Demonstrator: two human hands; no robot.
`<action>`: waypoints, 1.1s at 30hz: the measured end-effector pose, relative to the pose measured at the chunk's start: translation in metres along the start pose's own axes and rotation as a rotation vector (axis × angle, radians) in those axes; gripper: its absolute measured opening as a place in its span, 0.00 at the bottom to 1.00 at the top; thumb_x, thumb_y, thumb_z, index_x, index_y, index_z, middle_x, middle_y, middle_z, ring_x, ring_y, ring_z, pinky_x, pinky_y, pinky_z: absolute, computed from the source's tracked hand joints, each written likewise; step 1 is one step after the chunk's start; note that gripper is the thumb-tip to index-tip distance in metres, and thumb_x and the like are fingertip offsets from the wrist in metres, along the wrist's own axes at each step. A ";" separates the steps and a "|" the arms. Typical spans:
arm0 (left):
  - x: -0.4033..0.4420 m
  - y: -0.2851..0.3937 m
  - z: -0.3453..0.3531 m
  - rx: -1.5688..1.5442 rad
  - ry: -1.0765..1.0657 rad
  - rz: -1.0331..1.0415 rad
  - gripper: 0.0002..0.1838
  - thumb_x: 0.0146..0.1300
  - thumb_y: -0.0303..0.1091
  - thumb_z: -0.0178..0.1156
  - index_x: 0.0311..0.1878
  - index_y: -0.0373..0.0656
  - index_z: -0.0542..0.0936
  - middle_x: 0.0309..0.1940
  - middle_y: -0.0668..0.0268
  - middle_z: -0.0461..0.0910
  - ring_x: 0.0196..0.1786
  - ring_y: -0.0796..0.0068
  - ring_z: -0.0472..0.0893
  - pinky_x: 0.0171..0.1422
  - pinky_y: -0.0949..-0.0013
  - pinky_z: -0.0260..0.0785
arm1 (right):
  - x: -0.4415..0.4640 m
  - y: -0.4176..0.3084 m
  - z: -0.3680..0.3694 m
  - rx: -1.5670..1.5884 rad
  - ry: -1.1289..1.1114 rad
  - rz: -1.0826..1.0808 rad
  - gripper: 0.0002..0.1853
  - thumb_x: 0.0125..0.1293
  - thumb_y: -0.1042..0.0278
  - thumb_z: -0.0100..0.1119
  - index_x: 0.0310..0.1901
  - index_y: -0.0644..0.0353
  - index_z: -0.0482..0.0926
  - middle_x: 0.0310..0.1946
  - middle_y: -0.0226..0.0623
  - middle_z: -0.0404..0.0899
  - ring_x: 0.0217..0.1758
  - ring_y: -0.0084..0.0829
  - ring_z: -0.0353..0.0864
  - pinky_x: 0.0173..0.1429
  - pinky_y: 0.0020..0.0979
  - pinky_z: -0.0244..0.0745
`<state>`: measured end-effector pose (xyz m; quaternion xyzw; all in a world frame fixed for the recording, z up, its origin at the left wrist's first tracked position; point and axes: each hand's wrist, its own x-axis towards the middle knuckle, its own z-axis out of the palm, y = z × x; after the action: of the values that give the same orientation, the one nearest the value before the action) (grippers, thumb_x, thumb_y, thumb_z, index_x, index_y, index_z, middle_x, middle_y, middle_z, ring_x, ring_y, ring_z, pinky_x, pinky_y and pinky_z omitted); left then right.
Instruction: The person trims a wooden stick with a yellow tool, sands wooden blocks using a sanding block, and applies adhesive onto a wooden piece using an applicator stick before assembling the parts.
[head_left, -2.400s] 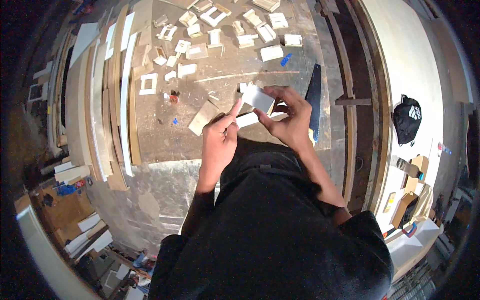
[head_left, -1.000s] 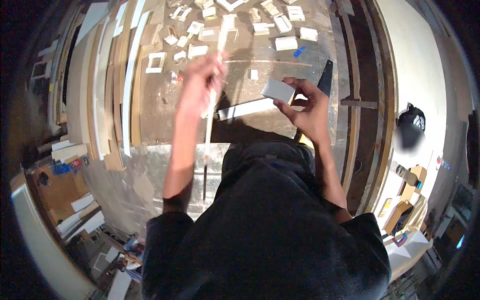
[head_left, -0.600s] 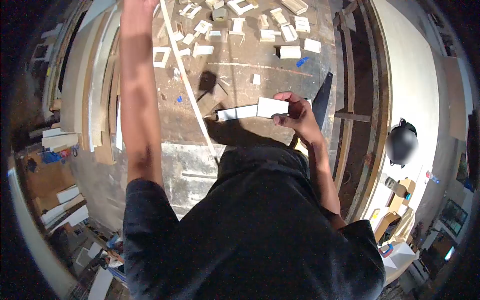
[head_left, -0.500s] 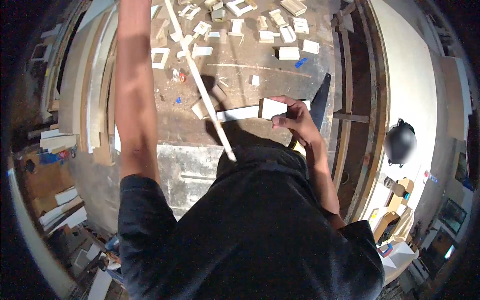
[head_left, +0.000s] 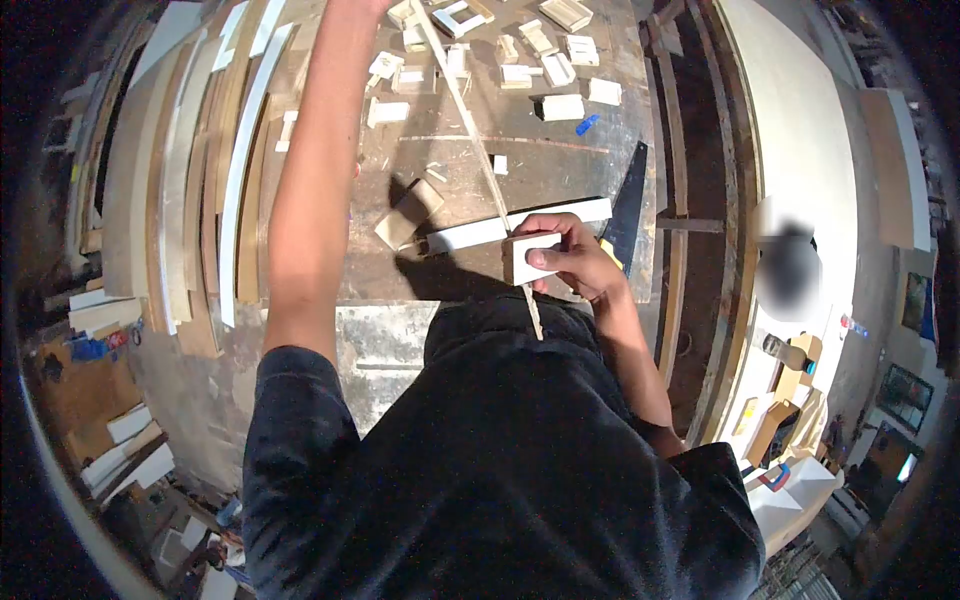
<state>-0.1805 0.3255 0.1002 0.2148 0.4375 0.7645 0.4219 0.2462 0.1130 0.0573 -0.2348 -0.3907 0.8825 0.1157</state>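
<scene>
My right hand [head_left: 578, 262] grips a small pale wooden block [head_left: 533, 258], thumb on its front face and fingers curled round its upper side. A long thin wooden strip [head_left: 470, 125] slants from the top edge towards my waist. It passes behind the block, and its lower end shows just beneath; whether the fingers also hold it is hidden. My left arm reaches up beside the strip, with only a bit of my left hand [head_left: 376, 4] at the frame's top edge, its fingers out of sight. A white-faced wooden bar [head_left: 470, 236] lies on the bench behind my right hand.
Several small wooden frames and blocks [head_left: 562, 108] lie across the far part of the workbench [head_left: 380, 280]. A handsaw [head_left: 628, 205] rests near its right edge. A wooden piece [head_left: 408, 215] sits left of the bar. Long boards [head_left: 200, 180] stand at left.
The strip has shifted right and now runs behind the block. My right hand has come slightly lower and nearer with the block. My left arm has swung right and its hand further up.
</scene>
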 end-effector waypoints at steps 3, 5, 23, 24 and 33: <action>-0.064 -0.014 0.016 0.069 -0.190 -0.072 0.15 0.70 0.34 0.54 0.51 0.32 0.74 0.40 0.53 0.80 0.43 0.68 0.81 0.46 0.73 0.76 | -0.008 -0.006 0.014 0.036 0.138 -0.079 0.14 0.59 0.73 0.70 0.45 0.67 0.80 0.33 0.38 0.84 0.30 0.27 0.83 0.28 0.26 0.78; -0.141 -0.009 0.028 0.286 -0.304 -0.145 0.19 0.70 0.35 0.57 0.57 0.32 0.74 0.44 0.58 0.81 0.45 0.73 0.81 0.48 0.75 0.75 | -0.010 -0.004 0.014 0.137 0.180 -0.241 0.14 0.59 0.73 0.71 0.45 0.67 0.80 0.33 0.38 0.84 0.29 0.27 0.83 0.27 0.27 0.78; -0.348 0.000 -0.003 0.193 -0.700 -0.728 0.16 0.63 0.38 0.67 0.47 0.36 0.85 0.37 0.66 0.86 0.29 0.87 0.77 0.29 0.80 0.68 | 0.016 -0.034 0.089 0.067 0.606 -0.500 0.12 0.67 0.68 0.64 0.43 0.69 0.77 0.31 0.39 0.82 0.22 0.25 0.80 0.26 0.22 0.75; -0.349 0.001 -0.007 0.192 -0.699 -0.730 0.16 0.63 0.38 0.67 0.47 0.36 0.85 0.37 0.66 0.86 0.29 0.87 0.77 0.29 0.80 0.68 | 0.016 -0.033 0.093 0.068 0.608 -0.498 0.12 0.67 0.68 0.64 0.43 0.69 0.77 0.31 0.39 0.82 0.22 0.25 0.80 0.26 0.22 0.75; -0.346 0.033 -0.032 0.156 -0.543 -0.648 0.11 0.66 0.36 0.66 0.45 0.38 0.85 0.32 0.72 0.81 0.32 0.86 0.78 0.36 0.78 0.71 | 0.001 -0.036 0.105 -0.186 0.681 -0.427 0.15 0.62 0.72 0.70 0.48 0.70 0.80 0.33 0.41 0.85 0.26 0.30 0.85 0.28 0.29 0.82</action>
<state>-0.0268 0.0133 0.1253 0.2909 0.4120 0.4726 0.7227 0.1931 0.0703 0.1452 -0.4367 -0.4481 0.6714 0.3972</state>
